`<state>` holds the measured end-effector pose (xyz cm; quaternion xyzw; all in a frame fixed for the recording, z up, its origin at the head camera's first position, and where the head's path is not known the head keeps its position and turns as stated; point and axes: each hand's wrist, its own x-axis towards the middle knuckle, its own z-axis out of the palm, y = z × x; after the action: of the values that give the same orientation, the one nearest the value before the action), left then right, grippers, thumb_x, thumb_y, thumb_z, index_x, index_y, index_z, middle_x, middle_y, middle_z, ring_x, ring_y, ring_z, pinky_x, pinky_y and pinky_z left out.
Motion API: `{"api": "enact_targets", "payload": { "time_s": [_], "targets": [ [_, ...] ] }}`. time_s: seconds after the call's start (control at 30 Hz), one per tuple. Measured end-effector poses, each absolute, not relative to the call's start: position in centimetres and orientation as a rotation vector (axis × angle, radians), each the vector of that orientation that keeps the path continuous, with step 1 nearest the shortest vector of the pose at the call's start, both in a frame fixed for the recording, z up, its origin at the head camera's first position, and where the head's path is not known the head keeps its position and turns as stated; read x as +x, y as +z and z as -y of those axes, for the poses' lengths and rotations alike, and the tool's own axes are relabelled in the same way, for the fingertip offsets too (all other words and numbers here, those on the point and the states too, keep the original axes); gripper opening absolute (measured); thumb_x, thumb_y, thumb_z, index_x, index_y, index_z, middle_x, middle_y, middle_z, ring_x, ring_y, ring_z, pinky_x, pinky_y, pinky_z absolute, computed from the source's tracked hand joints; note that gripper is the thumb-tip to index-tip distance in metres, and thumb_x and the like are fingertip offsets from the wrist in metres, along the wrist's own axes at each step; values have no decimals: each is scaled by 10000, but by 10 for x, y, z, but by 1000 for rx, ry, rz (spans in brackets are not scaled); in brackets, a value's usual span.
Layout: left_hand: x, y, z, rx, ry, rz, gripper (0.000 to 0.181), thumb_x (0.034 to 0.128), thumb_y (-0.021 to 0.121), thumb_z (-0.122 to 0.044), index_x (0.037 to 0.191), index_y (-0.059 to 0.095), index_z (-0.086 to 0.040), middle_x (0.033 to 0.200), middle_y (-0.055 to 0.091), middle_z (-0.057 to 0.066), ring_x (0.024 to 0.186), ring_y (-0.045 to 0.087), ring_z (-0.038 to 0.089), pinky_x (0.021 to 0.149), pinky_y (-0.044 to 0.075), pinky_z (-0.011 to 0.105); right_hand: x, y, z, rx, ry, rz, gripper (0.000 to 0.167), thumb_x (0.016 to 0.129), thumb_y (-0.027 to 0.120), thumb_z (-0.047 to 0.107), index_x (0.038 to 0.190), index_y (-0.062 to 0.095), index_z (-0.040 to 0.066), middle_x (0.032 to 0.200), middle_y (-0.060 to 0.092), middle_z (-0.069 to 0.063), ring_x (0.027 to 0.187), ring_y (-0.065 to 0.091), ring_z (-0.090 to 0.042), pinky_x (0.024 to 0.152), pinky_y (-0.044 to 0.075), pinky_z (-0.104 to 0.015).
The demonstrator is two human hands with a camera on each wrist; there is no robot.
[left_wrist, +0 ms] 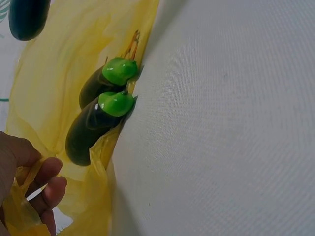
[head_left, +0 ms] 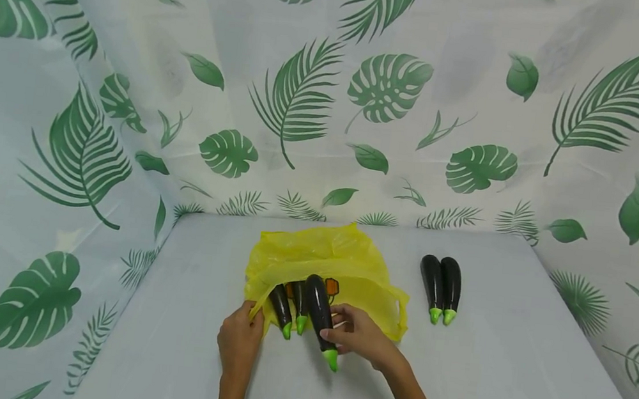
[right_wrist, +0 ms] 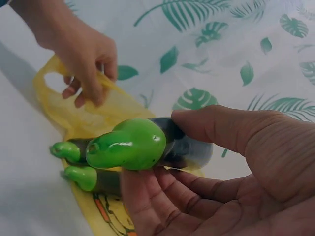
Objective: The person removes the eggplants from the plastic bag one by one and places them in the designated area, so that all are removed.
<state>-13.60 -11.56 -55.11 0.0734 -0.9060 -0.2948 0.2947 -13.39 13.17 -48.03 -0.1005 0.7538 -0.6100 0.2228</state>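
Observation:
A yellow plastic bag lies on the table with its mouth facing me. My left hand pinches the bag's left handle, as the left wrist view also shows. In my right hand is a toy eggplant, dark with a green stem end, held between thumb and fingers in front of the bag mouth. Two more eggplants, one on the left and one beside it, lie inside the bag, their green ends towards me.
To the right of the bag, two eggplants lie side by side on the white table. A leaf-printed curtain rises behind the table and at its sides. An orange print shows on the bag.

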Motion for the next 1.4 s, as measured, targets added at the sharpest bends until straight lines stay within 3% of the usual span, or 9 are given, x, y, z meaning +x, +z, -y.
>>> {"api": "enact_targets", "payload": {
  "time_s": [0.4,0.67,0.93,1.3,1.4],
  "targets": [
    [-129,-555,116,214,-812,2458,78,838,680,-114,890,715,-67,696,690,64,544,556,159,482,415,313,-134,-485,-143,-254,-1821,-1990,643,891,690,204,1396,414,-83,1087,598,-137,871,598,-174,705,518,-279],
    [-131,-555,115,190,-782,2434,70,820,686,-85,875,713,-52,688,687,68,535,558,170,468,412,314,-137,-475,-155,-117,-1899,-2011,633,892,692,220,1415,420,-11,1272,534,-193,991,652,-172,825,543,-302],
    [-131,-556,115,183,-796,2431,80,817,687,-79,884,712,-44,689,688,71,535,548,157,477,425,312,-138,-465,-179,-4,-1983,-2058,632,925,655,223,1468,371,67,1342,502,-209,1067,639,-184,872,543,-308],
    [-133,-553,116,191,-807,2461,91,849,677,-100,907,712,-41,700,688,78,549,556,163,496,434,310,-141,-455,-223,96,-2084,-2123,705,970,595,266,1528,230,37,1439,370,-212,1039,611,9,935,521,-364],
    [-134,-552,115,191,-809,2468,98,849,673,-105,910,714,-41,713,698,80,565,584,178,506,451,325,-142,-453,-236,151,-2059,-2203,743,967,595,301,1539,204,35,1424,367,-187,1024,574,47,915,528,-312]
  ]
}}
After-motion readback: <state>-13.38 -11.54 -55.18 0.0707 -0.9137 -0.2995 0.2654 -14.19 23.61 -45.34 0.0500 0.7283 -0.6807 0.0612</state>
